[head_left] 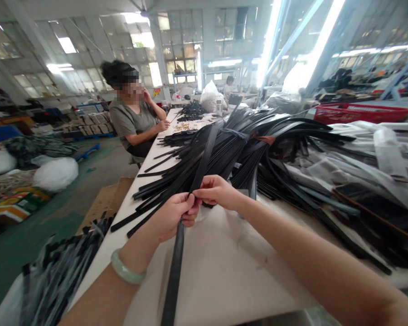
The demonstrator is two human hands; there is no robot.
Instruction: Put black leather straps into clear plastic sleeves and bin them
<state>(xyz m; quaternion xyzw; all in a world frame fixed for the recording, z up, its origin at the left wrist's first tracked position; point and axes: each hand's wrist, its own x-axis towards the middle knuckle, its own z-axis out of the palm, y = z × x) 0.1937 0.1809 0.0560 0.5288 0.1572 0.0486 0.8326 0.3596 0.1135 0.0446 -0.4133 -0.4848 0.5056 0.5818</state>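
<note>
Where in both hands (175,213) (219,192), black strip (174,276) mostly invisible

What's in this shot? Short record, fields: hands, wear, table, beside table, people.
Hands: left hand pinches a black strip; right hand pinches it alongside
Wear: pale green bangle, left wrist
Table: pale table top with piled black strips, some tied
Beside table: more dark strips, left
People: seated person, table's left side
</note>
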